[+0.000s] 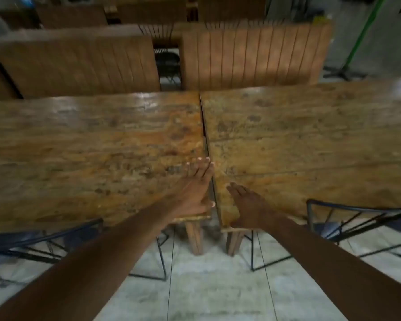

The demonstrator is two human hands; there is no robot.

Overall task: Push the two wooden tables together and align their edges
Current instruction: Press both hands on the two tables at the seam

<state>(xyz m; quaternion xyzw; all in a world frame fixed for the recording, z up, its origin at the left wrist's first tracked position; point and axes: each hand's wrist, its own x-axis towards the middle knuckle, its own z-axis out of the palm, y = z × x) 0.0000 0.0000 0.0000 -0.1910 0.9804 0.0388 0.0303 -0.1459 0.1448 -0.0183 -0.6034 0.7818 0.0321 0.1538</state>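
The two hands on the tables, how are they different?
The left hand lies on the left table and reaches farther along the seam; the right hand lies on the right table, nearer its front corner. The left hand looks lighter, the right hand more shadowed. Both lie flat beside the narrow gap.

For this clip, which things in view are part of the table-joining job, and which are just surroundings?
Part of the job:
left table
right table
left hand, flat on the left table by the seam
right hand, flat on the right table's near corner

Just surroundings:
wire-frame chairs tucked under the near edges
slatted wooden benches behind
green pole stand
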